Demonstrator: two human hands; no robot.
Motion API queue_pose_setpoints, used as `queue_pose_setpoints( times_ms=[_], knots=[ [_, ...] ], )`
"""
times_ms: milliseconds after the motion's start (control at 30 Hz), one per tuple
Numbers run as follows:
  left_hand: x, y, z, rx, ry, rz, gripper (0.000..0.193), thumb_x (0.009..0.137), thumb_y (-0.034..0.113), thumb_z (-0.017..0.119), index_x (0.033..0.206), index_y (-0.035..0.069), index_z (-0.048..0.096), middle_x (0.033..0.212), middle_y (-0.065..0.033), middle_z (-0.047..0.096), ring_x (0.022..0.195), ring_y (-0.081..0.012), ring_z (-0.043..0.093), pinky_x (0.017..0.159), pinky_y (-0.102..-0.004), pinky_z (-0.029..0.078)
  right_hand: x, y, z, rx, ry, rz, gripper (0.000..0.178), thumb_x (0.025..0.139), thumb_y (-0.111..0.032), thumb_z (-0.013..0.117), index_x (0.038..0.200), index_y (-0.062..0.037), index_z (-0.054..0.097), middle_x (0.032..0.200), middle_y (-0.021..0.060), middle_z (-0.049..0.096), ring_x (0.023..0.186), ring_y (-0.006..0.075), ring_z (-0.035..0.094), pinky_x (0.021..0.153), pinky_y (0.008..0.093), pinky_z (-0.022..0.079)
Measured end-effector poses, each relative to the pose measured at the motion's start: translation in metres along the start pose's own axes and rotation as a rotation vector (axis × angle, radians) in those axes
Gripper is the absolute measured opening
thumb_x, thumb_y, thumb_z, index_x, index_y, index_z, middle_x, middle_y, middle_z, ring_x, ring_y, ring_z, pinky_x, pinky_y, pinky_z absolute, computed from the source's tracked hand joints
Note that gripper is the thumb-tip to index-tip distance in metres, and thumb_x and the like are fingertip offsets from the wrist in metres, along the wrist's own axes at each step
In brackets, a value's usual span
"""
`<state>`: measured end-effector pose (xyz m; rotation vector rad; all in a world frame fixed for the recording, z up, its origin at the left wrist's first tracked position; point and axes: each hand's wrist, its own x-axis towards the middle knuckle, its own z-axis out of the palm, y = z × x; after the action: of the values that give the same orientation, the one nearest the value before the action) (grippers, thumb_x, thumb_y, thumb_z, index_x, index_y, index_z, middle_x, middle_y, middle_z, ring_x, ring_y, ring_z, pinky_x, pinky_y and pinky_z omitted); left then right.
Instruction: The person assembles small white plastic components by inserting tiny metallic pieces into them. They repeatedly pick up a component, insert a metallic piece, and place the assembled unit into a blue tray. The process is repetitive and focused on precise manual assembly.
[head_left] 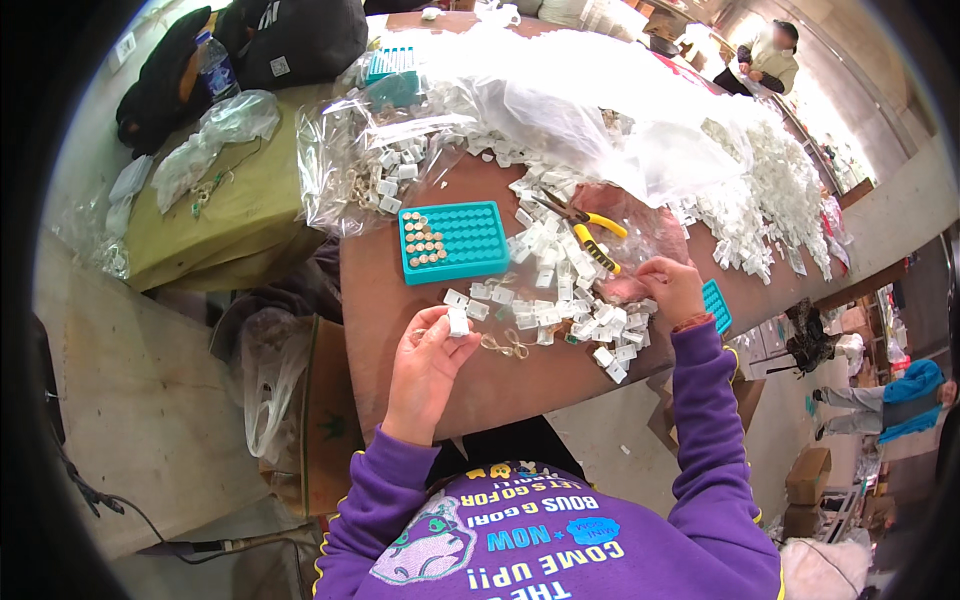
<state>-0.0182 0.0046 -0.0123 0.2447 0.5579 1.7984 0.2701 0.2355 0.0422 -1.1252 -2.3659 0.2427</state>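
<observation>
Just below ctr., L hand [424, 372] pinches white piece [458, 322], prob. to steady it. R hand [678, 290] curled, contents unclear; pliers [597, 250] w/in reach.

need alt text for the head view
The left hand holds a small white plastic piece over a brown table, with the right hand near yellow-handled pliers. Loose white pieces lie between the hands, beside a teal tray partly filled with round discs.
</observation>
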Motion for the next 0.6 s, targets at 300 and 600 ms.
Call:
queue_pose_setpoints(
  times_ms=[300,600],
  knots=[
    [-0.001,-0.001,0.0,-0.036,0.011,-0.001,0.019,0.097,0.013,0.056,0.113,0.004,0.053,0.103,-0.0115,0.065,0.093,-0.0211,0.065,0.092,-0.0385,0.052,-0.009,-0.09,0.015,1.251,-0.176,0.52,0.016,0.088,-0.006,0.068,0.103,0.0007,0.068,0.078,-0.0039,0.062,0.061,0.0028,0.05,0.053,0.0159,0.038],
    [-0.001,-0.001,-0.001,-0.055,-0.006,-0.017,0.02,0.096,0.014,0.057,0.114,0.005,0.054,0.104,-0.0092,0.065,0.095,-0.0217,0.066,0.092,-0.0384,0.052,-0.019,-0.174,0.077,1.72,-0.396,0.62,0.016,0.091,-0.005,0.063,0.106,-0.0009,0.063,0.089,0.0087,0.068,0.066,0.0092,0.059,0.056,0.0188,0.043]
  ],
)
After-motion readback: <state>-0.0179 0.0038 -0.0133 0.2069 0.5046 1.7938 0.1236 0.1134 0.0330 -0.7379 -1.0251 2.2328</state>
